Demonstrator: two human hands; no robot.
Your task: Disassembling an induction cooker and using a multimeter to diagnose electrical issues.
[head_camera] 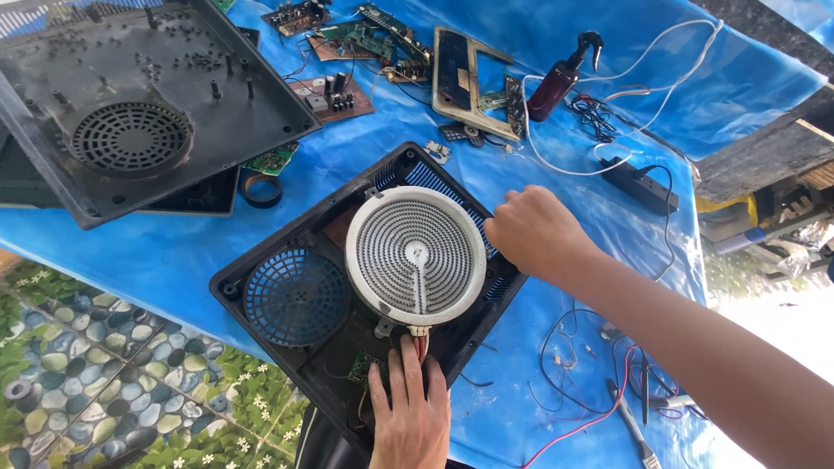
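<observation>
You have the black plastic cooker base [287, 347] opened up on the blue-sheeted surface [174, 252]; its cover, a dark grey panel with a round vent grille [130, 95], already lies apart at the far left. The white round heating coil disc [415, 254] sits in the base, its wires running out at the near edge, so the disc itself looks not yet freed. Your left hand [410, 415] lies flat, fingers spread, pressing beside those wires, gripping nothing. Your right hand [532, 233] reaches across, knuckles up, fingers curled at the disc's right rim; whether that grip pinches anything, I cannot tell.
</observation>
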